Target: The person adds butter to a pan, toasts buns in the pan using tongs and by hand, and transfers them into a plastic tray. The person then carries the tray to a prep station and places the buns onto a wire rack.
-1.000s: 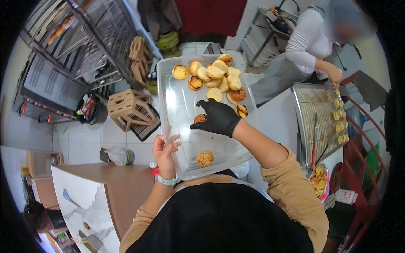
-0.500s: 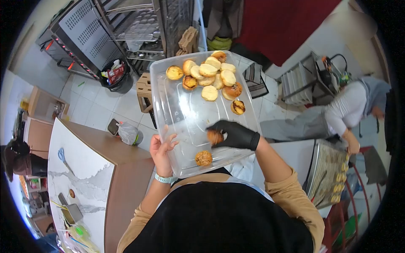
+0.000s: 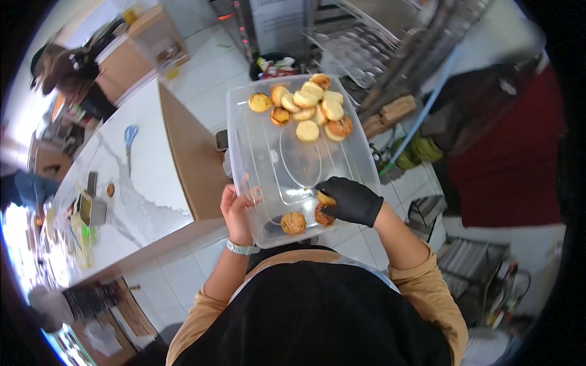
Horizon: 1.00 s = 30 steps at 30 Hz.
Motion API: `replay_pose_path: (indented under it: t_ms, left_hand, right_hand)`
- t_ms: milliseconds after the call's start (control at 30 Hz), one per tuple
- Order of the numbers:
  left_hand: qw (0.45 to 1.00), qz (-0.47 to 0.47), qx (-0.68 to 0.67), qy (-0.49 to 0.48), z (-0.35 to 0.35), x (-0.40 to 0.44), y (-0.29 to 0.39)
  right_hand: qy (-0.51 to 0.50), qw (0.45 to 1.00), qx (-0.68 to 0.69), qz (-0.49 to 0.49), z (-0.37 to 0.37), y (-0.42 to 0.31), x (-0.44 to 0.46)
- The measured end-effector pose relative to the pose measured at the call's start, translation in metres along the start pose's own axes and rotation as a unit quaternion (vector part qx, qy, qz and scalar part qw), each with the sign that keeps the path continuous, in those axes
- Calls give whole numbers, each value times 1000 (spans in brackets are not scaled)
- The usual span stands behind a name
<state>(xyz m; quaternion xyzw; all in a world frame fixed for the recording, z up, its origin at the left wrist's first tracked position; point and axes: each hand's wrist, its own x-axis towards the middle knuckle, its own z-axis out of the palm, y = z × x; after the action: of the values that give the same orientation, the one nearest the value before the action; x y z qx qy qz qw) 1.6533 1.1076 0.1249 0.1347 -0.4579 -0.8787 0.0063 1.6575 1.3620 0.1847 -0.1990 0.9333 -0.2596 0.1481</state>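
A clear plastic tub (image 3: 244,158) is held in front of my body. My bare left hand (image 3: 239,210) grips its left wall near the front corner. Inside, my right hand (image 3: 348,201), in a black glove, pinches a small yellowish bun piece (image 3: 326,199). Just under these fingers a dark-topped bun (image 3: 323,215) is partly hidden. Left of it lies a seed-topped bun (image 3: 293,222). Several pale cut bun pieces (image 3: 307,130) and browned buns are bunched at the tub's far end.
To the left stands a marble-topped counter (image 3: 143,177) with blue scissors (image 3: 129,143) and a metal container (image 3: 96,210). Other people (image 3: 73,79) are at the far left. A metal rack (image 3: 366,36), a black bin (image 3: 273,64) and a dark red curtain (image 3: 506,152) are beyond the tub.
The view has swung left, bringing the counter nearer. My right hand moved toward the tub's near end; the dark-topped bun now lies beside the seed-topped one. My left hand stays on the tub.
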Motion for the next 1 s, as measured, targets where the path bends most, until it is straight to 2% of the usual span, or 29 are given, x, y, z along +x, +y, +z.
replay_pose_path:
  t_ms: [67,100,133,200,300,467,533,700,800,833,867,933,1000]
  left_hand:
    - [999,35,-2,20,-4,32,11]
    - [998,51,-3,35,-6,47,18]
    - [997,67,-3,47,-8,64,26]
    - [994,88,-37,59,-9,94,40]
    - [990,110,-14,91,-10,143,62]
    - [984,142,-17,105,-14,217,89]
    - [981,153,-21,117,-15,240,102]
    - [970,166,-48,168,-27,292,128]
    - [966,179,-68,177,-34,330,141]
    - [964,189,-64,176,-36,344,145]
    - [963,198,-58,175,-38,358,147]
    - [956,220,-50,189,-43,390,156]
    - [946,236,-54,215,-38,427,163]
  right_hand:
    - [-100,991,28,-86,-30,0,54]
    - [-46,995,54,-65,-46,-7,80]
    - [43,992,50,-107,-51,-4,112]
    - [99,987,4,-125,-67,-11,179]
    - [137,964,-58,-219,-67,-22,296]
    - [168,955,-158,-185,-61,-60,449]
    - [177,949,-166,-202,-58,-65,485]
    - [41,953,-134,-269,-83,-86,503]
    - [134,910,-111,-377,-66,-70,556]
    - [-16,945,-103,-309,-78,-80,567]
    - [-43,954,-36,-293,-81,-79,575]
    - [-87,932,-69,-345,-85,-78,593]
    - [-159,912,-6,-378,-103,-70,618]
